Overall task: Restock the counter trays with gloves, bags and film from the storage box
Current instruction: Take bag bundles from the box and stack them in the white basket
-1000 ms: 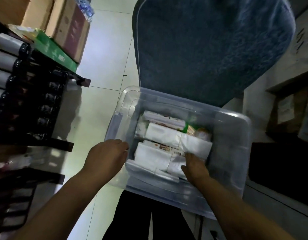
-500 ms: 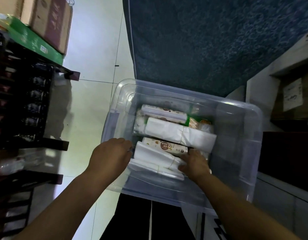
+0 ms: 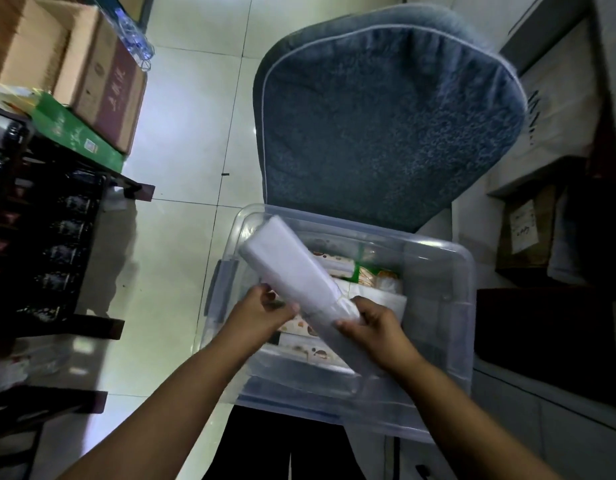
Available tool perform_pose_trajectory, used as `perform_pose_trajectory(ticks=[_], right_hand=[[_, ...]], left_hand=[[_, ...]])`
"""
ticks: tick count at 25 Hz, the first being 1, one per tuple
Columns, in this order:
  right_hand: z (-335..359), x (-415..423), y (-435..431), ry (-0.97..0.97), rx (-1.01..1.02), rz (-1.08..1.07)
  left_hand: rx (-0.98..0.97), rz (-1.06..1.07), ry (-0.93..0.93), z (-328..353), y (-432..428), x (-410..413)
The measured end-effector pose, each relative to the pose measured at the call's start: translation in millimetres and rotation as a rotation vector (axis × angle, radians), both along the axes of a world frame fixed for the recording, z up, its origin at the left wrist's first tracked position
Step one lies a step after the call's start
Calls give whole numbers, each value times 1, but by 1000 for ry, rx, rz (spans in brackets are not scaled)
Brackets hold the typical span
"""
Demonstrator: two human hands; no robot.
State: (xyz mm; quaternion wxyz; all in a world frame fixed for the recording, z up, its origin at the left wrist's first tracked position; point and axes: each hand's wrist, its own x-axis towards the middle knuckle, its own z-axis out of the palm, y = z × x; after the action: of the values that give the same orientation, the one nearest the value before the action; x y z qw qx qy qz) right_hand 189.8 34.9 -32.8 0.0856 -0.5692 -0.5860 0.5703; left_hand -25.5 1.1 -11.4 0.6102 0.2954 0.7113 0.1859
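Lifting a long white pack point(image 3: 292, 271) clear of the storage box point(image 3: 448, 341). Tilting it, with the far end up-left over the box's left rim and the near end low on the right.

Half a second back: pressing down on it flat at the near edge of the stack with the right hand point(image 3: 377, 327), and resting the left hand point(image 3: 261, 311) on the left rim.

Now gripping with both hands. Wrapping the right fingers round the near end. Pinching the lower edge about mid-length with the left, having come off the rim. Holding nothing else.

Exposing printed cartons point(image 3: 311, 353) in the vacated gap. Leaving a second white pack point(image 3: 379, 299) and a green-labelled pack point(image 3: 367, 275) untouched further back. Keeping the box where it was, against the blue cushion point(image 3: 386, 116).

Reading this as pick done, transfer pending. Not seeing any counter trays in view, so expecting a turn and a carry next. Not managing to tell gloves, bags or film from the plain wrap, with no label facing the camera. Judging the restock barely started, going by the stock left in the box.
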Motion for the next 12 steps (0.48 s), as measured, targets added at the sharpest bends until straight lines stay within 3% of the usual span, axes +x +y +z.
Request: perform_pose_trajectory(ticks=[2, 4, 8, 12], right_hand=[[17, -11, 6, 161, -55, -63], [22, -20, 7, 230, -105, -86], [-4, -34, -4, 37, -36, -29], [-52, -16, -7, -262, -16, 201]], left_hand=[[-11, 439, -462, 4, 15, 1], [52, 646, -595, 4, 26, -2], [182, 709, -418, -4, 35, -8], [322, 806, -266, -14, 39, -37]])
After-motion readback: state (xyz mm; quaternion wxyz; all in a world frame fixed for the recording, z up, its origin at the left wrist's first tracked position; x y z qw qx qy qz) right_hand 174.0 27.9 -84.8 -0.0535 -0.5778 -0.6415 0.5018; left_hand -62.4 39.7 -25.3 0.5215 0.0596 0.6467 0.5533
